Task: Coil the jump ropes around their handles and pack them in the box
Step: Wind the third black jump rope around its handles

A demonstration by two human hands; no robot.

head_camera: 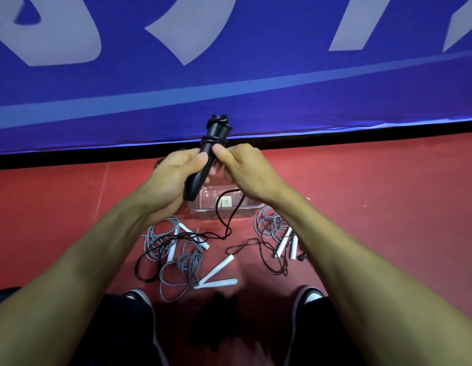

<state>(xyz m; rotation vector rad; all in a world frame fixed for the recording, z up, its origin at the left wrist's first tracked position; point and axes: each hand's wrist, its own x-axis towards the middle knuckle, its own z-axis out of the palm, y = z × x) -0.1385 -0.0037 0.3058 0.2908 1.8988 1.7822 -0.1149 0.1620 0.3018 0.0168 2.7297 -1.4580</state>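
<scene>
My left hand [171, 178] grips a pair of black jump-rope handles [215, 133] held side by side, tilted up and away from me. A few turns of black cord circle the handles near their top. My right hand [245, 167] pinches that black cord [224, 215] right beside the handles. From there the cord hangs down in a loop and trails onto the red floor. A clear plastic box [227, 204] stands on the floor just below my hands.
Several grey ropes with white handles lie tangled on the red floor, one heap at left [176, 249], another at right [279, 233]. Two white handles [216, 273] lie near my shoes [139, 297]. A blue banner wall [229, 75] rises behind the box.
</scene>
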